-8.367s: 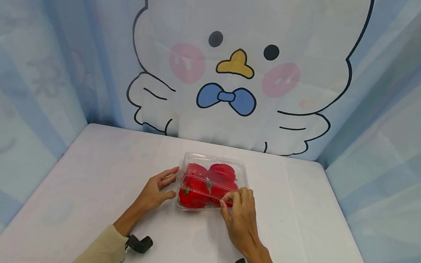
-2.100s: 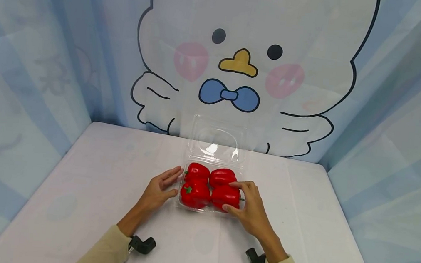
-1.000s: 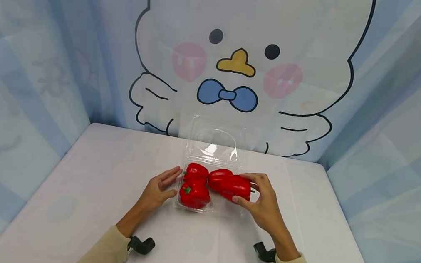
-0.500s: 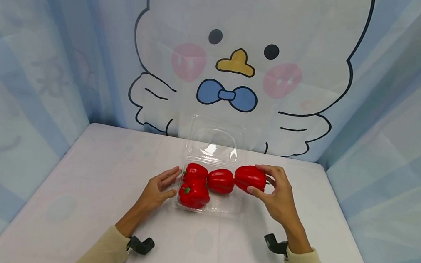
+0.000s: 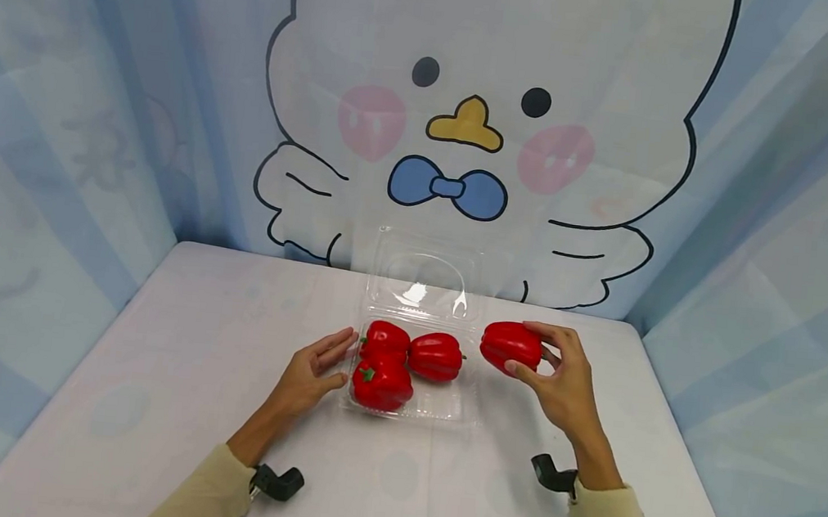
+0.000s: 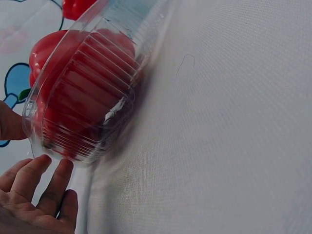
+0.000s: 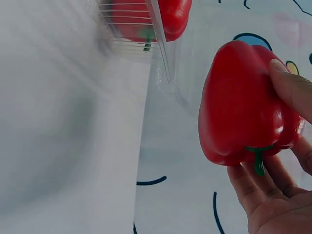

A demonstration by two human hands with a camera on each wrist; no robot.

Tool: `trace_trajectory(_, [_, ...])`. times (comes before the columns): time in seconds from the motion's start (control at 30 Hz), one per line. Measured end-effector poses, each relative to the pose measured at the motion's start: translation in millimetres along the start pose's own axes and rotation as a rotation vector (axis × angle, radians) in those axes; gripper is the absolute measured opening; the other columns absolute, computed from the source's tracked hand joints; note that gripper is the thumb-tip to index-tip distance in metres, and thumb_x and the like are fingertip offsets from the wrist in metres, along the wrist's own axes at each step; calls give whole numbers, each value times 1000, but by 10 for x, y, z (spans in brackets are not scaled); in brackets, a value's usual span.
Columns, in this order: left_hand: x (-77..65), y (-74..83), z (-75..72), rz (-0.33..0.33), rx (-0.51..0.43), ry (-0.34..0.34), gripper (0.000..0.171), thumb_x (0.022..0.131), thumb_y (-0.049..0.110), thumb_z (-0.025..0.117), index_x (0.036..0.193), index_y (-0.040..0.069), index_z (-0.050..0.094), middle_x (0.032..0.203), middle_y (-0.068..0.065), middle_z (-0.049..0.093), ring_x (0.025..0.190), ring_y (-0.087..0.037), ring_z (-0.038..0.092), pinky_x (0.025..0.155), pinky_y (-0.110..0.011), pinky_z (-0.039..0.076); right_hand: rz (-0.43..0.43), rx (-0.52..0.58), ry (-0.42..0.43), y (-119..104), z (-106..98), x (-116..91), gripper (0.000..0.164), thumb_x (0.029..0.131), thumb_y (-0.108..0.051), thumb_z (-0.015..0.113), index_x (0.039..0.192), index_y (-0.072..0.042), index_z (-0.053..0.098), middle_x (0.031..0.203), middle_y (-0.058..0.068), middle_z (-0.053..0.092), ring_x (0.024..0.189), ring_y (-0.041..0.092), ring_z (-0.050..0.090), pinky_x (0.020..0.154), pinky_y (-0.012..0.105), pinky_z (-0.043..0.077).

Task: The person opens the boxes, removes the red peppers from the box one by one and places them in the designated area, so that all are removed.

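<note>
My right hand [image 5: 567,384] grips a red bell pepper [image 5: 511,346] between thumb and fingers, raised to the right of a clear plastic clamshell box [image 5: 438,408]. In the right wrist view that bell pepper [image 7: 243,102] shows a green stem near the palm. Three more red peppers sit in the box: one at the front left [image 5: 382,384], one behind it [image 5: 386,338] and one at the back right [image 5: 437,356]. My left hand [image 5: 306,376] rests against the box's left side with relaxed fingers; its fingertips [image 6: 63,168] touch the ribbed plastic wall in the left wrist view.
The box's clear lid [image 5: 423,280] stands up at the back, hinged to the base. A white cloth-covered table [image 5: 190,370] lies under everything. Behind it hangs a curtain [image 5: 477,42] printed with a cartoon chick, and curtains close off both sides.
The clear lid was lifted back from the box. My right hand took hold of the front right bell pepper and carried it up and to the right. My left hand stayed at the box.
</note>
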State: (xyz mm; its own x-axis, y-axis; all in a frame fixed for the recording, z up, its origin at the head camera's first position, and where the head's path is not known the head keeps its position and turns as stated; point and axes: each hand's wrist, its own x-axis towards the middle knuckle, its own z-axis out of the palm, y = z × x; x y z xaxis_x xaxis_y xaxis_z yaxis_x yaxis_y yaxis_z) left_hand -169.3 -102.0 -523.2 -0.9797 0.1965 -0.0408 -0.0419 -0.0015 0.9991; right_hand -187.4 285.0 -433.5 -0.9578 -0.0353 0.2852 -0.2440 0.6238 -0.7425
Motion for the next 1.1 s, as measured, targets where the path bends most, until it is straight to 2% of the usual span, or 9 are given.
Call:
trace_trajectory(0.13, [-3,6,-1,1,-3,-2,77,96,-4,64,166,14,37,168,-3,44,157,-29,42,117,-32,44,1,-11,10,94,-5,18,69,87,-13,87,148,-8,56,148,15,52,139,37,53,104,10,47])
trace_trajectory(0.27, [-9,26,8,-2,-2,1,77,96,-5,64,166,13,36,168,-3,44,157,-29,42,117,-33,44,16,-17,12,175,-15,29,69,87,-13,87,148,-8,56,149,15,51,140,37,51,108,22,50])
trace_trajectory(0.57, [-8,35,15,-6,0,7,77,96,-5,64,166,13,36,168,-4,44,157,-29,42,117,-32,44,77,-8,8,335,20,51,69,88,-12,86,150,-10,55,151,17,50,145,41,50,111,57,49])
trace_trajectory(1.1, [-21,39,24,-18,0,15,77,97,-3,65,166,14,37,168,-3,45,157,-28,43,117,-32,45,180,-39,-25,647,140,67,69,89,-11,85,151,-11,55,152,17,50,148,42,50,117,54,48])
